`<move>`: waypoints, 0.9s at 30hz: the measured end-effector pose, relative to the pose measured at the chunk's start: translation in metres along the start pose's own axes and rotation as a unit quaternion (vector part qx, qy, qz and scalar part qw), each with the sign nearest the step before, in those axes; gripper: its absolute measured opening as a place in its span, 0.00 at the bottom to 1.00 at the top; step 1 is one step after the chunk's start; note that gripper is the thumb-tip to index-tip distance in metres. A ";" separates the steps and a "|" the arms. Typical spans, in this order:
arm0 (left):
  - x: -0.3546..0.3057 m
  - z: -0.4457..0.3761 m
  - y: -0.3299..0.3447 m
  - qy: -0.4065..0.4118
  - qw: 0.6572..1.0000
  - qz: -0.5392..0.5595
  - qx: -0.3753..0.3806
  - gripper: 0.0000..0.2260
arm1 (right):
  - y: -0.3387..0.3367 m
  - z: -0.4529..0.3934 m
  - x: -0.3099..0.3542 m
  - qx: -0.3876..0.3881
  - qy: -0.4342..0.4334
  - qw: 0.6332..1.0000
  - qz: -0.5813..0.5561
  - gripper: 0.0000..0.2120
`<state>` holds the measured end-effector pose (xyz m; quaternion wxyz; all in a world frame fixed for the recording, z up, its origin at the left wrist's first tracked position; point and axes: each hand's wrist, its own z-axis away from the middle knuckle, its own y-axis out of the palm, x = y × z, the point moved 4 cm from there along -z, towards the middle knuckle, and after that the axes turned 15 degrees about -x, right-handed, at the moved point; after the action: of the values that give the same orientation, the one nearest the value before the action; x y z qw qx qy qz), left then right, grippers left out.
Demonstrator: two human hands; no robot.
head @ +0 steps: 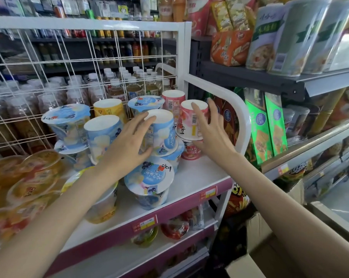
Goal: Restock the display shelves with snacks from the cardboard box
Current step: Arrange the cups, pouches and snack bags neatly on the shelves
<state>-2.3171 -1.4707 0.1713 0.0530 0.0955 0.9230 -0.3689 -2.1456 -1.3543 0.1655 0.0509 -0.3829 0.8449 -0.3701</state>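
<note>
Several orange-lidded jelly cups [32, 189] are crowding the left end of the white display shelf [201, 177], blurred at the picture's edge. Moving right, blue snack cups are standing in stacked pairs, each upper one inverted on a lower; a yellow cup [108, 110] is sitting behind them against the wire grid [69, 63].

The left hand [129, 145] is reaching in with fingers spread and fairly straight, fingertips resting on the upturned base and side of one inverted blue cup [163, 131] — touching, not wrapping it. An upright blue cup [149, 183] is sitting in front, near the shelf's front lip.

Further right, the right hand [211, 133] is lying along the side of an inverted pink cup [191, 121], its index finger on the rim and the other fingers behind; whether it is truly gripping or only steadying I cannot tell, though the fingers are looking mostly extended. That pink cup is perched on another pink one, just beside the shelf's curved white rail.

The cardboard box [270, 255] is lying low at the right, on the floor, only partly in view.

The risk, as I judge it, is toppling — the inverted cups are balancing on lids, so a sideways nudge could be sending one off the stack or over the front lip.
</note>
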 end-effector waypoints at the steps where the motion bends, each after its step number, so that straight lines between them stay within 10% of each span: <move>1: -0.001 0.006 -0.007 -0.007 1.000 0.012 -0.010 0.30 | -0.009 0.003 0.008 -0.021 -0.003 0.999 -0.033 0.41; 6: 0.013 0.058 -0.035 -0.032 0.999 0.004 -0.026 0.25 | -0.019 0.046 0.056 0.126 -0.017 0.972 -0.197 0.39; 14: 0.050 0.109 -0.058 -0.166 0.982 -0.061 0.060 0.43 | 0.010 0.075 0.108 0.214 -0.076 0.971 -0.070 0.42; 27: 0.074 0.094 -0.090 -0.257 0.959 0.077 0.093 0.43 | -0.027 0.036 0.154 0.142 -0.079 0.985 -0.057 0.37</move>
<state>-2.4062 -1.5890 0.1516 0.3076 0.0724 0.8296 -0.4604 -2.2236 -1.4925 0.1882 0.1497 -0.4477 0.7538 -0.4571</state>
